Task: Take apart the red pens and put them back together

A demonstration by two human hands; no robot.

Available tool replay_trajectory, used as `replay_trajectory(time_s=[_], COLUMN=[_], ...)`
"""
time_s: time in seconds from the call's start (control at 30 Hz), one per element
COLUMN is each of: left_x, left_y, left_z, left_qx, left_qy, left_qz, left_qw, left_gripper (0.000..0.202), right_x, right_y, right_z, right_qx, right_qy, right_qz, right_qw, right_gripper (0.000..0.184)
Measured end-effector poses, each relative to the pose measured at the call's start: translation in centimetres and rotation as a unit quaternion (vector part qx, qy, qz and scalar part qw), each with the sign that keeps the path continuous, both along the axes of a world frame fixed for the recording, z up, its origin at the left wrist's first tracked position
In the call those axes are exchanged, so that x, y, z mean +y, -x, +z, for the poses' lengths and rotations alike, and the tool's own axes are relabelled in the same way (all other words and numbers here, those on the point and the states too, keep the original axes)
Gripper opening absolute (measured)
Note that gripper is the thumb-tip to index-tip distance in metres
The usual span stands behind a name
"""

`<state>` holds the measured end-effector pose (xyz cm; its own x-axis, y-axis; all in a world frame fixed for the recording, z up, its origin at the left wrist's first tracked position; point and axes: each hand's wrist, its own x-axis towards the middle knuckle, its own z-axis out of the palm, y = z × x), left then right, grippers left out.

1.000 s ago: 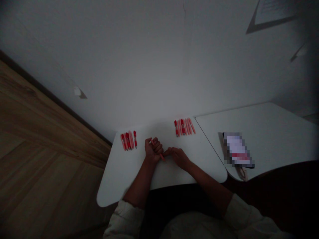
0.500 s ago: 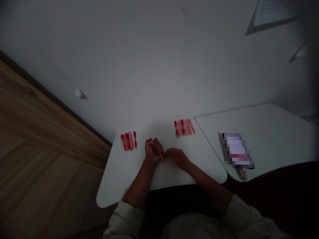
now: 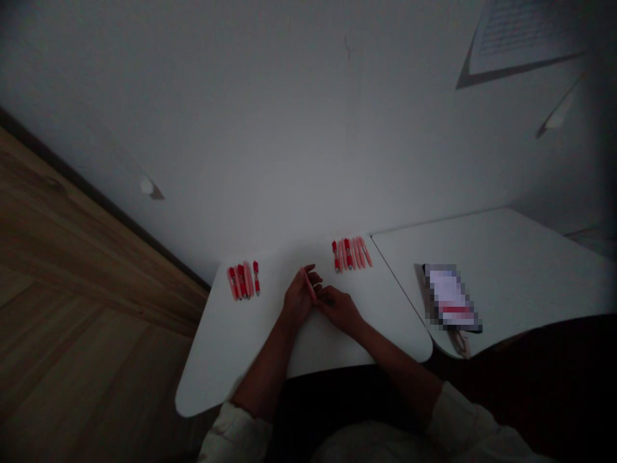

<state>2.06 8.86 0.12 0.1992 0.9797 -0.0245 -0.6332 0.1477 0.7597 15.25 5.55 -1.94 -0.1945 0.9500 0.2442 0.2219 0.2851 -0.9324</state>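
Note:
A pink pen (image 3: 308, 284) slants across my left hand (image 3: 297, 301), lying along the thumb side and palm. The fingers of that hand are loosely curled and partly apart behind the pen. My right hand (image 3: 341, 311) pinches close to the pen's lower end, its fingertips meeting my left hand. Left of my hands, several red and pink pens (image 3: 243, 281) lie side by side, with one red pen (image 3: 256, 278) slightly apart from them. Beyond my right hand lies another row of red and pink pens (image 3: 351, 254).
The pens lie on a white table (image 3: 216, 354) against a pale wall (image 3: 241, 128). A second white table (image 3: 520, 270) adjoins on the right, bearing a phone-like device (image 3: 453, 299) with a blurred screen and a strap. Wooden flooring (image 3: 72, 360) shows at left. Paper (image 3: 520, 38) hangs upper right.
My left fist has loosened and its fingers have uncurled around the pink pen. My right fingers have closed at the pen's lower end. The view has shifted slightly.

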Motion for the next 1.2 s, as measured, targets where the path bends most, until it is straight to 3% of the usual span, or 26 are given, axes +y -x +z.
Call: replay_trajectory(time_s=[0.1, 0.2, 0.27, 0.47, 0.73, 0.97, 1.2], left_x=[0.2, 0.1, 0.0, 0.9, 5.4, 9.4, 11.2], left_y=[0.1, 0.0, -0.2, -0.3, -0.8, -2.9, -3.9], left_z=[-0.8, -1.2, -1.3, -0.7, -0.1, 0.1, 0.3], left_qx=[0.142, 0.299, 0.353, 0.373, 0.395, 0.477, 0.591], left_qy=[-0.048, -0.101, -0.111, -0.071, -0.064, -0.037, -0.025], left_qz=[0.051, 0.078, 0.085, 0.044, 0.009, 0.034, 0.033], left_qw=[0.987, 0.946, 0.925, 0.924, 0.916, 0.877, 0.805], left_gripper=[0.036, 0.039, 0.039, 0.043, 0.040, 0.036, 0.019], right_x=[0.2, 0.4, 0.6, 0.7, 1.0, 1.6, 2.0], right_y=[-0.1, -0.2, -0.2, -0.3, -0.7, -0.9, -0.6], right_z=[0.1, -0.1, -0.4, -0.5, -0.5, -1.0, -1.5], right_qx=[0.029, 0.042, 0.044, 0.048, -0.047, -0.085, -0.069], right_qy=[0.007, 0.013, 0.012, 0.000, -0.089, -0.162, -0.143], right_qz=[-0.026, -0.059, -0.072, -0.084, -0.144, -0.173, -0.204], right_qw=[0.999, 0.997, 0.996, 0.995, 0.984, 0.968, 0.966], right_gripper=[0.017, 0.019, 0.019, 0.019, 0.030, 0.038, 0.041])
